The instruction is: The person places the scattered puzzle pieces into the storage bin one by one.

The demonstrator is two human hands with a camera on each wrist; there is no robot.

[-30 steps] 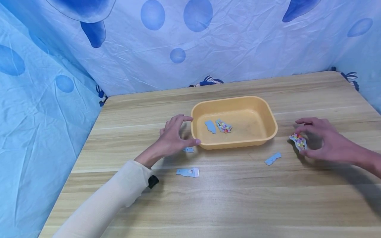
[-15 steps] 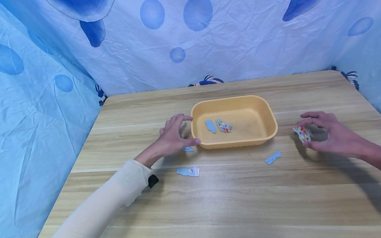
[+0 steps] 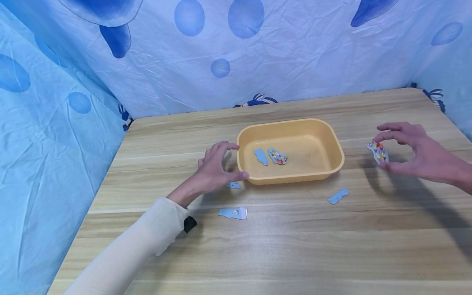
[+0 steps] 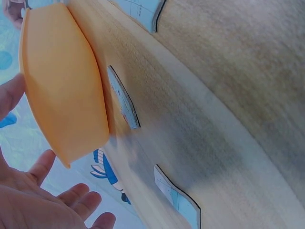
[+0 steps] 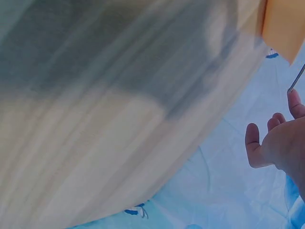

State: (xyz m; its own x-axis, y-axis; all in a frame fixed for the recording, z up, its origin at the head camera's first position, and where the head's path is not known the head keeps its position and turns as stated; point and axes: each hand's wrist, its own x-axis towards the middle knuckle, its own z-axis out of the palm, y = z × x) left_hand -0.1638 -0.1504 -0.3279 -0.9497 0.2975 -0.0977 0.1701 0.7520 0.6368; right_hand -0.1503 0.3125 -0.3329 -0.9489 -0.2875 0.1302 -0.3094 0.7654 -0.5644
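Note:
An orange plastic tray (image 3: 291, 179) stands on the wooden table. My left hand (image 3: 214, 170) holds its left end, thumb and index finger spread to the rim at two corners; the left wrist view shows the other fingers off the tray. To the right, my right hand (image 3: 416, 151) pinches a multicoloured puzzle piece (image 3: 378, 152) by its edges between thumb and fingertips, raised above the table. Only a thin edge of that piece (image 5: 296, 78) appears in the right wrist view. Inside the tray lie a plain light-blue piece (image 3: 261, 157) and a colourful piece (image 3: 277, 156).
Light-blue pieces lie on the table (image 3: 287, 254): one (image 3: 338, 196) right of the tray's front, another (image 3: 233, 213) in front of it, and a third (image 3: 233, 185) partly behind the left thumb. A blue sea-patterned cloth (image 3: 295, 61) hangs behind and at the sides.
My right hand has moved away from me and slightly right, carrying the multicoloured puzzle piece higher off the table. The left hand and the tray have stayed in place.

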